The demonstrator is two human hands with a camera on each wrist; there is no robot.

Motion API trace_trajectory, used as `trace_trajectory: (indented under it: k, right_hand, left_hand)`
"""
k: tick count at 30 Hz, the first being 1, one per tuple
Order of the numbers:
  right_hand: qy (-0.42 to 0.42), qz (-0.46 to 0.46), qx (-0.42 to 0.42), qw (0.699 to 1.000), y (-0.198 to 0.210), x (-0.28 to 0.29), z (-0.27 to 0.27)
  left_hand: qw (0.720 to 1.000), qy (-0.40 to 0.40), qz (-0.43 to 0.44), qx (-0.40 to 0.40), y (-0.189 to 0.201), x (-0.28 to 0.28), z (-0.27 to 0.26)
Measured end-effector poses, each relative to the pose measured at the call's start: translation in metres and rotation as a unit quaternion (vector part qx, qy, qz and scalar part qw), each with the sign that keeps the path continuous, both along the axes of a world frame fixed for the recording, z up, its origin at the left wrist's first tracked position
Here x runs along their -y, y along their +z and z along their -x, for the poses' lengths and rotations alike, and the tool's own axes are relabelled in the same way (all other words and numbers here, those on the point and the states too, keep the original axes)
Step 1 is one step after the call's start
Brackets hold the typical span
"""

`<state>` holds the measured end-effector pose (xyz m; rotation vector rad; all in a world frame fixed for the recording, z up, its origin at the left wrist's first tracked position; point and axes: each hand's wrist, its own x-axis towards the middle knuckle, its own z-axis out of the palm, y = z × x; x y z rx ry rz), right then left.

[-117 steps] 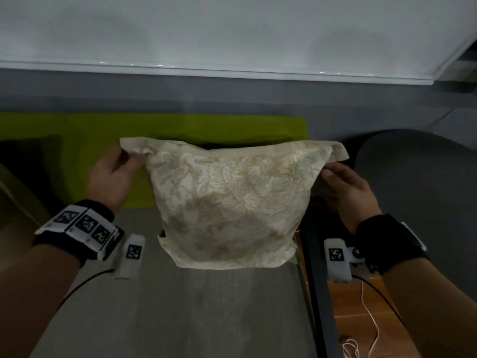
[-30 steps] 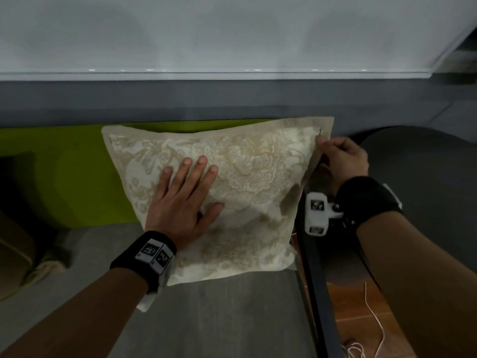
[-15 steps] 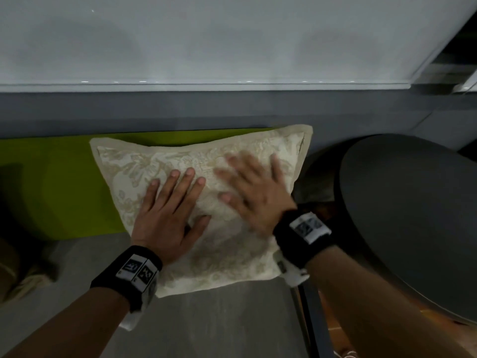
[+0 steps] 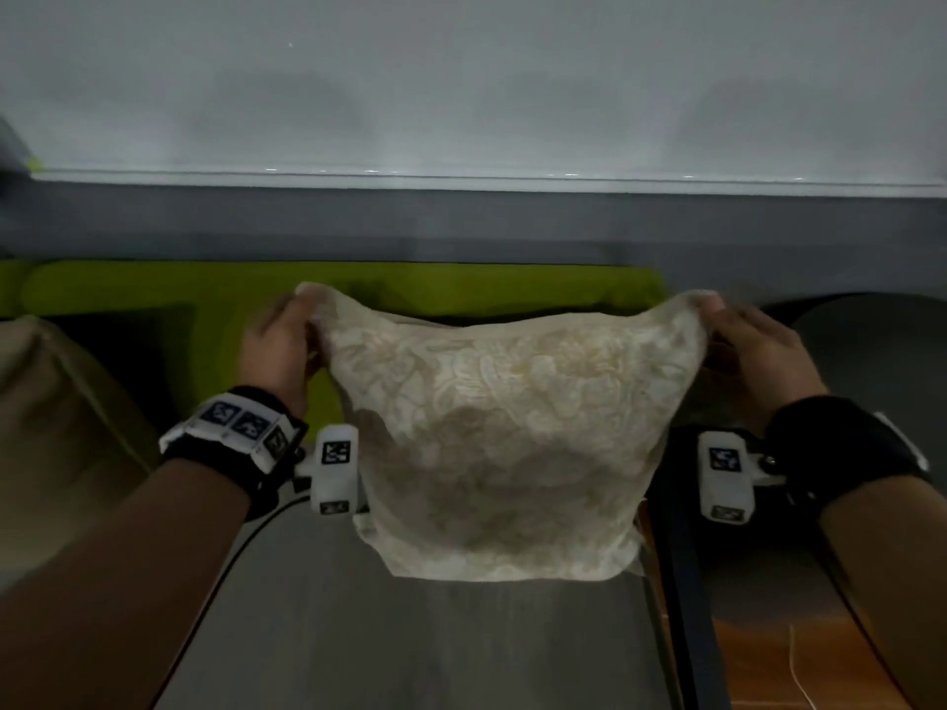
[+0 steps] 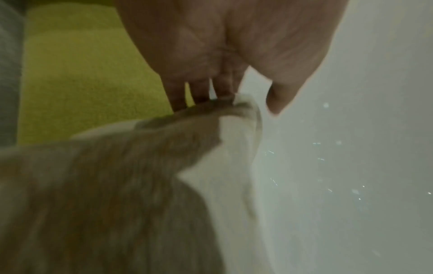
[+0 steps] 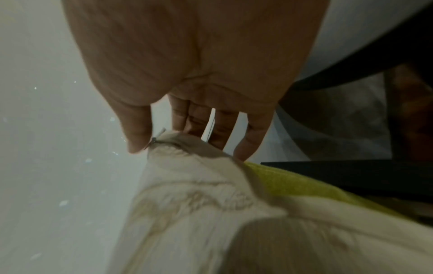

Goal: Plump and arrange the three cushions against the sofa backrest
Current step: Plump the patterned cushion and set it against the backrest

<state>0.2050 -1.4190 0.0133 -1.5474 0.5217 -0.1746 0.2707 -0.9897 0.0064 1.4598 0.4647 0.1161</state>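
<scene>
A cream cushion (image 4: 502,433) with a floral pattern hangs in the air above the grey sofa seat (image 4: 410,643), in front of the green backrest (image 4: 215,294). My left hand (image 4: 287,340) pinches its top left corner; the left wrist view shows thumb and fingers (image 5: 199,92) closed on the cream cushion (image 5: 140,176). My right hand (image 4: 753,351) pinches the top right corner, with the thumb and fingers (image 6: 222,133) on the cream cushion (image 6: 199,204) by its zip end. A tan cushion (image 4: 46,427) lies at the far left on the seat.
A dark cushion (image 4: 128,351) leans on the backrest at the left. A round dark table (image 4: 871,361) stands right of the sofa's black frame (image 4: 681,607). Wooden floor (image 4: 768,658) with a white cable shows below it. A pale wall rises behind.
Half a second ago both hands pressed flat on the cushion as it leaned on the backrest. Now each hand pinches a top corner and the cushion is lifted off the backrest.
</scene>
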Motion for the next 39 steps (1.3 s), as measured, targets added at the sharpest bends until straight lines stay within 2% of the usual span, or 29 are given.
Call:
trace_trajectory:
  k: [3,7,10,11,13,16,18,20,22,24,28,32,35,39]
  right_hand:
    - [-0.044,0.042,0.001,0.998,-0.001,0.006,0.001]
    - [-0.12,0.04,0.037,0.991,0.003,0.006,0.0]
    - [-0.127,0.016,0.056,0.99,-0.01,0.001,0.011]
    - [-0.097,0.024,0.055,0.993,-0.021,0.002,0.02]
    - [0.022,0.062,0.054,0.996,-0.05,0.001,0.044]
    - [0.195,0.039,-0.035,0.979,-0.096,-0.011,0.076]
    - [0.248,0.054,-0.074,0.964,-0.114,-0.029,0.085]
    - [0.211,0.051,-0.05,0.975,-0.123,-0.047,0.09]
    - [0.131,0.049,-0.001,0.99,-0.126,-0.057,0.098]
    - [0.082,0.037,0.017,0.996,-0.129,-0.061,0.103]
    - [0.087,0.014,-0.022,0.996,-0.13,-0.059,0.102]
    - [0.111,0.008,0.024,0.993,-0.123,-0.056,0.099]
    - [0.128,0.038,0.044,0.99,-0.122,-0.054,0.102]
    - [0.155,0.071,0.046,0.984,-0.125,-0.061,0.11]
  left_hand:
    - [0.995,-0.012,-0.072,0.062,0.001,-0.017,-0.005]
    - [0.989,-0.001,-0.079,0.129,0.004,-0.017,-0.007]
    - [0.995,0.009,-0.026,0.095,-0.005,-0.016,-0.001]
    - [0.997,0.0,-0.009,0.073,-0.016,-0.023,0.005]
    - [0.994,-0.082,-0.065,0.037,-0.05,-0.043,0.022]
    - [0.939,-0.313,-0.143,-0.01,-0.096,-0.043,0.058]
    - [0.919,-0.377,-0.116,-0.014,-0.115,-0.025,0.076]
    - [0.938,-0.333,-0.09,0.013,-0.12,-0.005,0.089]
    - [0.964,-0.246,-0.08,0.057,-0.116,0.005,0.097]
    - [0.974,-0.192,-0.065,0.097,-0.117,0.007,0.1]
    - [0.979,-0.192,-0.037,0.062,-0.118,0.01,0.1]
    - [0.963,-0.248,-0.062,0.08,-0.12,0.01,0.096]
    - [0.964,-0.239,-0.07,0.092,-0.122,0.015,0.1]
    - [0.966,-0.215,-0.125,0.07,-0.128,0.019,0.092]
